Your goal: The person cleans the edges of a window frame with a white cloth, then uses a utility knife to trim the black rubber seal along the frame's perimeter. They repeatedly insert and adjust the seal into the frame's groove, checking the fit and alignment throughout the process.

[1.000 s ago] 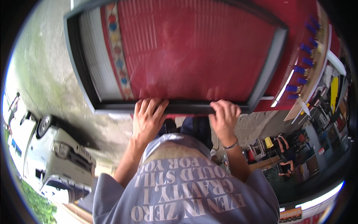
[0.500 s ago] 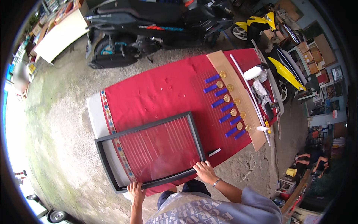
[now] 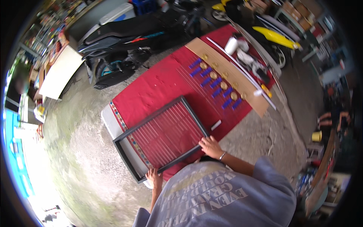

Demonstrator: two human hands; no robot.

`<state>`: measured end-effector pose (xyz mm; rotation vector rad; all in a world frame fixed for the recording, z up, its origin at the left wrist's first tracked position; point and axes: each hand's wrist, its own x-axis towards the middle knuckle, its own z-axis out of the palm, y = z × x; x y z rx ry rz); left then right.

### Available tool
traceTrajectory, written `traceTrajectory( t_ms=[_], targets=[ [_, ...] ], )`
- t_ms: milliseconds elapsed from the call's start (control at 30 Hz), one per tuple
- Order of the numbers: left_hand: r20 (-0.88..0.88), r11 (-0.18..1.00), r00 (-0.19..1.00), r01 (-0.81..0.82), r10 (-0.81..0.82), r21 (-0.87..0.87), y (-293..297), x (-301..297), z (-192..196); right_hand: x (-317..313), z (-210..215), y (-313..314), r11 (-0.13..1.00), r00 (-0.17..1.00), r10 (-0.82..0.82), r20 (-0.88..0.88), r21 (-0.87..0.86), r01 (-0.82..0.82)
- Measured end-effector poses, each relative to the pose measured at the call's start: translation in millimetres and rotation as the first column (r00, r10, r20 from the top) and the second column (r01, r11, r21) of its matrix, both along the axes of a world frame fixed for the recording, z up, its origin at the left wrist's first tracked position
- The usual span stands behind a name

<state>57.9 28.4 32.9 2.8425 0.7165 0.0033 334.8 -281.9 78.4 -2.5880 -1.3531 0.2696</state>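
A black rectangular picture frame (image 3: 196, 116) with a clear pane lies over a red cloth (image 3: 151, 90) on the table, its left end over the patterned border strip (image 3: 123, 125). My left hand (image 3: 154, 177) is closed on the frame's near bar, by the near left corner. Close to the near right corner, my right hand (image 3: 211, 146) grips the same bar, thumb and fingers bent over it. A small white-and-black piece (image 3: 216, 125) lies on the cloth just beyond my right hand.
Several gold medals with blue ribbons (image 3: 213, 75) lie in rows along a cardboard strip (image 3: 255, 104). Past it are a white tube (image 3: 247, 73), a white bottle (image 3: 231, 46) and a yellow-handled tool (image 3: 266, 91). A black motorbike (image 3: 124, 38) stands behind the table.
The whole view has turned and shifted, so the table appears more slanted. Both hands keep their hold on the frame's near bar; the frame's place on the cloth looks about the same.
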Motion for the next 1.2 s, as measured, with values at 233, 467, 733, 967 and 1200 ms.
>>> traceTrajectory(
  t_ms=[233, 467, 733, 967, 1200],
  targets=[
    [0.078, 0.989, 0.986, 0.147, -0.148, 0.013, 4.0, 0.1, -10.4, -99.7, -19.5, -95.5, 0.830, 0.828, -0.469, -0.309, 0.168, 0.532],
    [0.194, 0.923, 0.906, 0.384, -0.377, 0.001, -38.8, 47.5, 15.3, -309.0, -168.0, -270.7, 0.237, 0.033, -0.910, -0.414, -0.452, 0.860],
    [0.281, 0.757, 0.775, 0.624, -0.566, -0.196, -164.9, 142.6, 49.6, -368.4, -220.4, -309.1, 0.140, -0.140, -0.653, -0.744, -0.300, 0.944],
    [0.262, 0.544, 0.692, 0.703, -0.673, -0.459, -358.0, 216.4, 36.8, -310.3, -213.9, -440.7, 0.079, -0.086, -0.747, -0.659, -0.216, 0.973],
    [0.239, 0.493, 0.781, 0.566, -0.577, -0.661, -465.2, 232.2, 41.5, -146.6, -130.6, -562.2, 0.138, 0.098, -0.833, -0.544, -0.032, 0.990]
  ],
)
